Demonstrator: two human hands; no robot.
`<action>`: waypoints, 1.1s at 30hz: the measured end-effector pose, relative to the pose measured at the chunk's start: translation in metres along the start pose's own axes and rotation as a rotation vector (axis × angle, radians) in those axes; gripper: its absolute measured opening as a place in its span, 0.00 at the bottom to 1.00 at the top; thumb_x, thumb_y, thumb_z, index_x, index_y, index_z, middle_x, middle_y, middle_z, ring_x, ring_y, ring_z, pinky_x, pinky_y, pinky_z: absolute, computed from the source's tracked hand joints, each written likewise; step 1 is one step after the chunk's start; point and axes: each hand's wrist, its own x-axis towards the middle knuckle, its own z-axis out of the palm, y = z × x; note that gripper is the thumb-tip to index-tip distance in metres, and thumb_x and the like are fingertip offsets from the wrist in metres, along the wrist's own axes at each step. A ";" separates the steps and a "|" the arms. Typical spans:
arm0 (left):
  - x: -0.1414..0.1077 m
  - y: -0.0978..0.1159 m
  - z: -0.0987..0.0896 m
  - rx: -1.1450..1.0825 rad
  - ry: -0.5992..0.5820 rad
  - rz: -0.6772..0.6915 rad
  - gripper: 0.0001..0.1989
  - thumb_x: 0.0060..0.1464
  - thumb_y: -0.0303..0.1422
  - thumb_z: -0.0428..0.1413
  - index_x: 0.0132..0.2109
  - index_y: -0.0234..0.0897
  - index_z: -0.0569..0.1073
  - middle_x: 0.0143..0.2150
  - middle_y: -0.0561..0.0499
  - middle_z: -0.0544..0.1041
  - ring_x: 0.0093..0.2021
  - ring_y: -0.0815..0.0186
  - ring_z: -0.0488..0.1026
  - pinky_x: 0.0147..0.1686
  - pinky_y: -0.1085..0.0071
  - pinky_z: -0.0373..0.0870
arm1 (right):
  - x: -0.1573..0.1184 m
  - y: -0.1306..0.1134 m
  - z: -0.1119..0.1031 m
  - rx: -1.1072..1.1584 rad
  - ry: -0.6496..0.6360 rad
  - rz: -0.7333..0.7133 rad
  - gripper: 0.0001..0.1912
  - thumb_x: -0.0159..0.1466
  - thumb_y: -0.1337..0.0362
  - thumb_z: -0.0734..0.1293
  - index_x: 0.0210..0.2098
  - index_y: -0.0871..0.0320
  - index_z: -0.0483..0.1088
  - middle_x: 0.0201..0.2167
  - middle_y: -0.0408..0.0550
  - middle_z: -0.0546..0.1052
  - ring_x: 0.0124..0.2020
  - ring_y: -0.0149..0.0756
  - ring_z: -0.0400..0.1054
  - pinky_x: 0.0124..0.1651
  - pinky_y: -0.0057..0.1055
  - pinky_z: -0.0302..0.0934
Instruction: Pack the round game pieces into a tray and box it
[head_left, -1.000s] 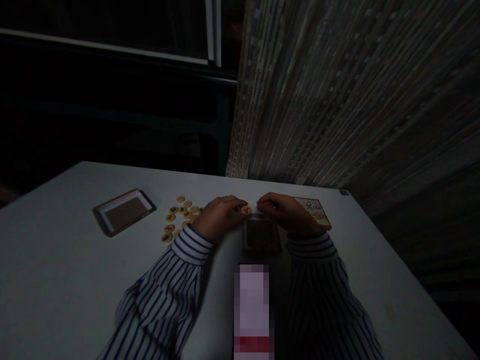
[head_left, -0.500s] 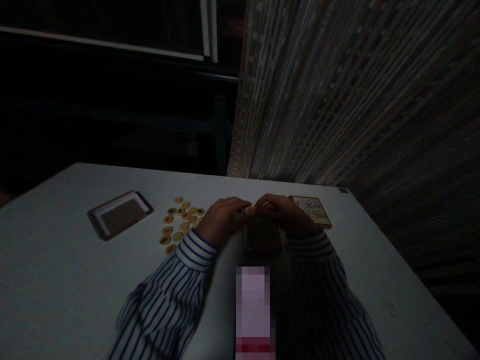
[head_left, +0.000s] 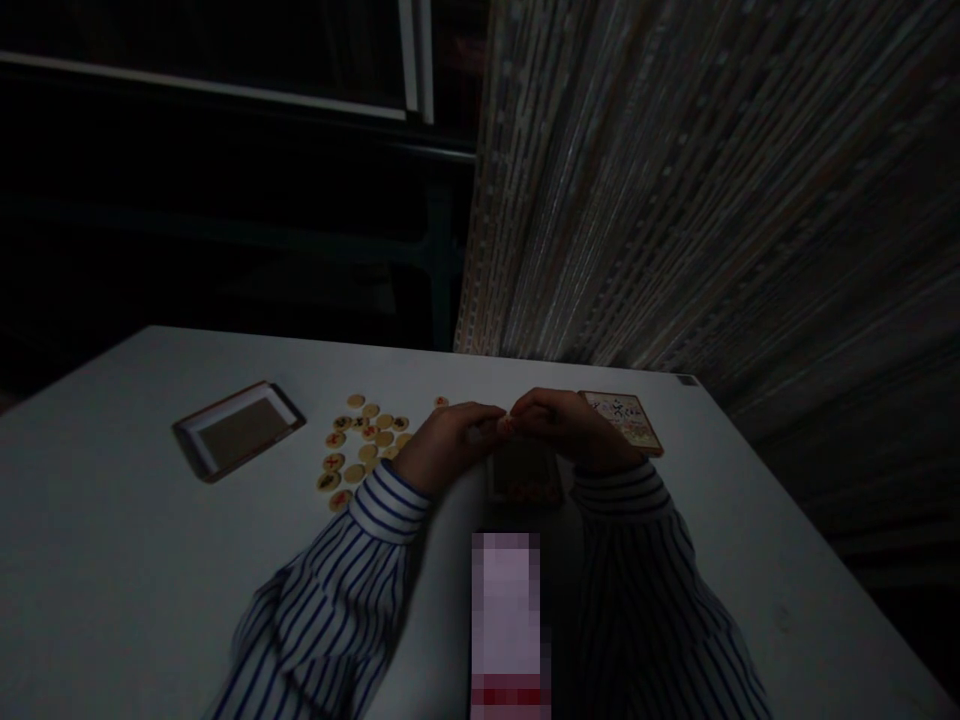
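Observation:
My left hand (head_left: 451, 445) and my right hand (head_left: 571, 425) meet fingertip to fingertip over a small dark open box (head_left: 525, 462). Pinched between them is a round, pale Chinese chess piece (head_left: 507, 426), mostly covered by my fingers. Inside the box, several pieces with red marks line the near side; the far part is hidden beneath my hands. To the left of my left hand lie several loose Chinese chess pieces (head_left: 367, 452), some face up with red or dark characters, others blank side up. One more piece (head_left: 441, 402) rests just beyond my left knuckles.
An open shallow box part (head_left: 259, 432) lies at the left of the white table (head_left: 135, 560). A printed box lid (head_left: 624, 422) sits beyond my right wrist. A string curtain (head_left: 637, 180) hangs along the table's far right side. The room is dim.
My fingers have closed in further over the chess piece, which shows less of its face. A piece beyond my left hand has come into view.

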 end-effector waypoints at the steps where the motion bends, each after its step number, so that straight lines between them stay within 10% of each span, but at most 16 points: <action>1: 0.000 0.000 0.000 -0.056 -0.008 -0.037 0.12 0.53 0.37 0.53 0.42 0.36 0.74 0.38 0.49 0.78 0.37 0.67 0.73 0.38 0.71 0.68 | 0.000 0.000 0.000 -0.008 0.000 -0.004 0.09 0.54 0.59 0.67 0.31 0.58 0.69 0.26 0.45 0.76 0.29 0.33 0.70 0.30 0.28 0.63; 33: 0.004 -0.005 -0.002 -0.523 0.024 -0.439 0.15 0.45 0.37 0.58 0.39 0.33 0.74 0.30 0.48 0.77 0.29 0.68 0.72 0.27 0.74 0.66 | -0.001 -0.003 0.000 -0.108 -0.022 -0.061 0.08 0.57 0.63 0.64 0.35 0.59 0.69 0.26 0.43 0.75 0.28 0.29 0.68 0.29 0.25 0.61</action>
